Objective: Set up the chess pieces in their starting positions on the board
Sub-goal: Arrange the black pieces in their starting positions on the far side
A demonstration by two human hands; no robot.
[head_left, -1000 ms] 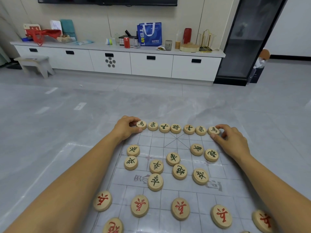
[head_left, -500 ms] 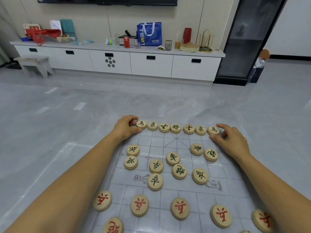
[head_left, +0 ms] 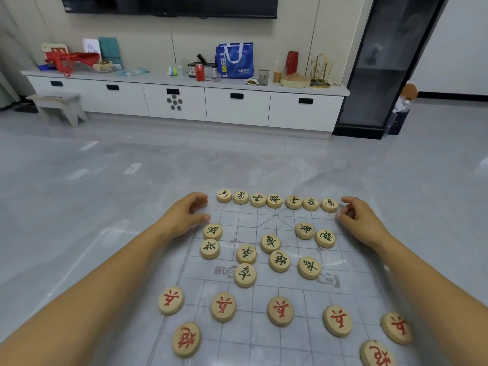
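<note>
A: Where does the setup stand?

B: The thin see-through plastic board (head_left: 290, 289) lies flat on the grey tiled floor (head_left: 105, 194). Along its far edge sits a row of 7 round pale wooden discs with dark green characters (head_left: 274, 201), and the corner points at both ends of that row are bare. The 2 green chariot discs (head_left: 270, 243) lie loose mid-board among other green pieces.

A: And the hands?

B: Both hold nothing. The left hand (head_left: 184, 216) hovers by the left end of the row, fingers loosely curled and apart from the thumb. The right hand (head_left: 361, 220) is equally slack, its fingertips (head_left: 342, 213) just beside the end disc. They are blurred, so it cannot be told whether they touch it.

A: What could go wrong?

B: Likely the reach back for the chariots. A low wrist could sweep the scattered green discs, or the 5 red-marked wooden soldier discs (head_left: 280, 310) nearer the person, off their points. The sheet looks light and slick on the tile, so 1 sideways push might drag it and shift every row. The far row is packed closely, and a nudge at either end could run down the line.
</note>
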